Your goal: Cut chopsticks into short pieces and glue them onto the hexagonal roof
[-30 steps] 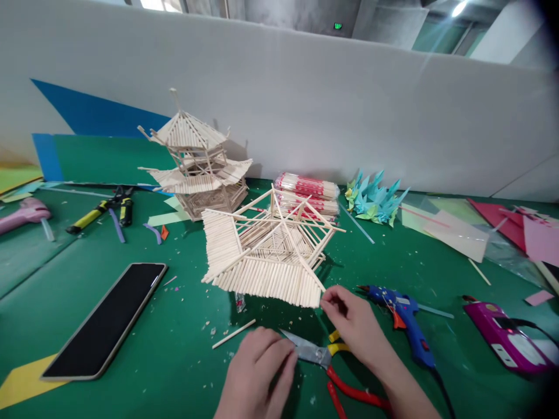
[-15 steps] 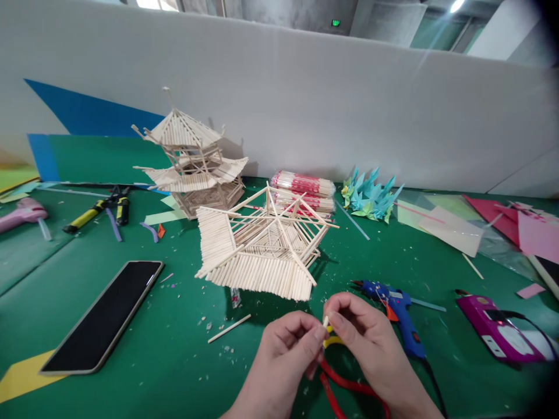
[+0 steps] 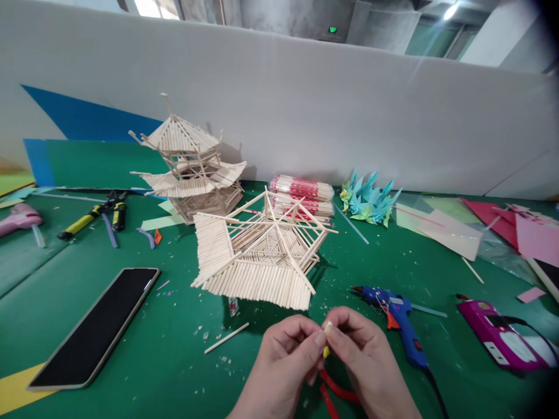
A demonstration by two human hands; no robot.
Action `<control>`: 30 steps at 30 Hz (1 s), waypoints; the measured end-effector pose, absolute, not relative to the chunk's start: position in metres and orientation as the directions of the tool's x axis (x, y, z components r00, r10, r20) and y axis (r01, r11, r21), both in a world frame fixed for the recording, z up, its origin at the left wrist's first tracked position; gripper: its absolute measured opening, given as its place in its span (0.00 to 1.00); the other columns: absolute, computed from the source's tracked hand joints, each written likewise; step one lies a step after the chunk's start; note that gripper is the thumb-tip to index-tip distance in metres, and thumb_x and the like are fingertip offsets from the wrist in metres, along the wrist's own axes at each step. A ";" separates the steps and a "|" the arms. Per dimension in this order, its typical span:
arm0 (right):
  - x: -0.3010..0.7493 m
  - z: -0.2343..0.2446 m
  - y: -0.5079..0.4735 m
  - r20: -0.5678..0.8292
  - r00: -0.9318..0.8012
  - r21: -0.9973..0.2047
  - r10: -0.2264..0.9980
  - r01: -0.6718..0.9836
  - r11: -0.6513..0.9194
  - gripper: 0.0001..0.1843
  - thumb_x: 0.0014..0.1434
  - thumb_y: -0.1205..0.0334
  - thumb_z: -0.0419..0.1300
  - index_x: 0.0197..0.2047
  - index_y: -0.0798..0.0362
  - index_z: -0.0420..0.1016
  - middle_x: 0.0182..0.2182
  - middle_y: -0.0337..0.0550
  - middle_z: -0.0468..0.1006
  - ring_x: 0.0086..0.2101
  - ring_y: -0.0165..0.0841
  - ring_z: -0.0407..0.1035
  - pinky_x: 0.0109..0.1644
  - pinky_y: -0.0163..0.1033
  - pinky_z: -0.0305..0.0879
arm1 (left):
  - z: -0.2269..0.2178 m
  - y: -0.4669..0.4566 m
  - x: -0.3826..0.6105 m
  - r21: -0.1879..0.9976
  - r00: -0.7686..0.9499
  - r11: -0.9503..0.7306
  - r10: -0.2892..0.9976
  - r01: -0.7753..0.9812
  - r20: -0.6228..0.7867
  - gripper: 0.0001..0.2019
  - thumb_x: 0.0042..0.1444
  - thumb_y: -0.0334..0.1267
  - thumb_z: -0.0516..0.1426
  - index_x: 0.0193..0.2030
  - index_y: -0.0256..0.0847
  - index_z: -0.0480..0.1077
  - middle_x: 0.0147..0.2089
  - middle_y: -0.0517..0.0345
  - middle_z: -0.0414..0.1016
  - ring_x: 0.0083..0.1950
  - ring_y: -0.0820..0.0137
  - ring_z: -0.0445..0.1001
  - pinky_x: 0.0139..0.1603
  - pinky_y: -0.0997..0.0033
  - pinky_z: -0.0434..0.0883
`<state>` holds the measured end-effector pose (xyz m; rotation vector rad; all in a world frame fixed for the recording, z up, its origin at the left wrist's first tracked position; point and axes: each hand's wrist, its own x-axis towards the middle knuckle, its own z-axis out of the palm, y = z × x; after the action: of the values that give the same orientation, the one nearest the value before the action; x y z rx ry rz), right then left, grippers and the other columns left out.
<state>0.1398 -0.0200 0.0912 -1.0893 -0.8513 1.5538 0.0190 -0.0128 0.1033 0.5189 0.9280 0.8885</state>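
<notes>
— What are the hands holding?

— A short, pale stick piece (image 3: pixel 328 327). It is pinched between the fingertips of both hands, just above the near edge of the bench (image 3: pixel 174 372), roughly mid-width. The left hand (image 3: pixel 283 366) closes on it from one side and the right hand (image 3: pixel 367 361) from the other, fingers curled in, thumbs meeting at the piece. Neither hand is open.

— And how far along does the build look?

— By my reading, partway. The roof frame (image 3: pixel 257 250) sits just beyond the hands toward the middle of the bench. Its near panel and its left panel are covered in rows of sticks. The remaining panels show only bare ribs running to the centre, so most of the cladding looks undone.

— Anything under the hands?

— Red-handled pliers (image 3: pixel 336 393) lie partly beneath them at the near edge. A loose stick (image 3: pixel 226 338) lies just left of the left hand, among scattered offcuts.

— Farther out?

— A blue glue gun (image 3: pixel 397 317) lies near the right hand, with a purple case (image 3: pixel 502 334) toward the right edge. A phone (image 3: pixel 96 326) lies face up toward the near left corner. Along the far edge stand a finished two-tier pagoda (image 3: pixel 187 169), stick packs (image 3: pixel 301 195) and paper cranes (image 3: pixel 369 198). Yellow-handled cutters (image 3: pixel 94 212) lie at the far left.
</notes>
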 end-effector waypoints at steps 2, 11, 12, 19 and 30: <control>0.139 0.090 -0.017 -0.201 -0.104 -0.904 0.974 -0.363 -0.226 0.13 0.49 0.54 0.64 0.26 0.54 0.69 0.20 0.34 0.66 0.22 0.25 0.61 0.25 0.31 0.59 | 0.103 -0.012 0.018 0.703 0.297 0.554 0.832 -0.446 -0.468 0.18 0.34 0.48 0.67 0.20 0.35 0.68 0.15 0.64 0.64 0.18 0.80 0.57 0.20 0.79 0.50; 0.139 0.100 0.007 -0.295 -0.106 -0.906 0.950 -0.286 -0.313 0.13 0.45 0.57 0.67 0.23 0.56 0.71 0.18 0.31 0.66 0.21 0.22 0.56 0.25 0.27 0.54 | 0.098 -0.010 0.008 0.655 0.259 0.518 0.852 -0.551 -0.455 0.13 0.40 0.42 0.66 0.22 0.34 0.70 0.16 0.64 0.63 0.18 0.82 0.56 0.20 0.81 0.51; 0.139 0.100 0.009 -0.299 -0.109 -0.900 0.948 -0.297 -0.318 0.12 0.44 0.58 0.68 0.22 0.56 0.71 0.17 0.31 0.65 0.21 0.22 0.56 0.24 0.27 0.53 | 0.097 -0.010 0.007 0.643 0.263 0.519 0.850 -0.564 -0.456 0.13 0.41 0.42 0.65 0.23 0.34 0.71 0.17 0.64 0.64 0.19 0.82 0.56 0.20 0.82 0.51; 0.135 0.104 0.012 -0.311 -0.140 -0.878 0.940 -0.336 -0.341 0.13 0.44 0.59 0.68 0.21 0.57 0.70 0.17 0.33 0.69 0.20 0.22 0.61 0.25 0.28 0.55 | 0.090 -0.003 0.010 0.579 0.271 0.520 0.844 -0.628 -0.463 0.13 0.36 0.42 0.67 0.23 0.33 0.74 0.16 0.63 0.64 0.18 0.82 0.57 0.19 0.82 0.54; 0.131 0.098 0.016 -0.248 -0.220 -0.873 0.943 -0.372 -0.316 0.12 0.49 0.57 0.64 0.23 0.56 0.68 0.18 0.36 0.73 0.19 0.26 0.67 0.29 0.33 0.62 | 0.100 -0.001 0.011 0.504 0.290 0.544 0.818 -0.671 -0.497 0.11 0.42 0.40 0.65 0.20 0.35 0.71 0.18 0.62 0.66 0.19 0.81 0.58 0.22 0.82 0.58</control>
<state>0.1315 0.0159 0.0980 -1.0070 -0.8521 1.7138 0.0109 -0.0011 0.0997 0.2135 0.7948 1.0031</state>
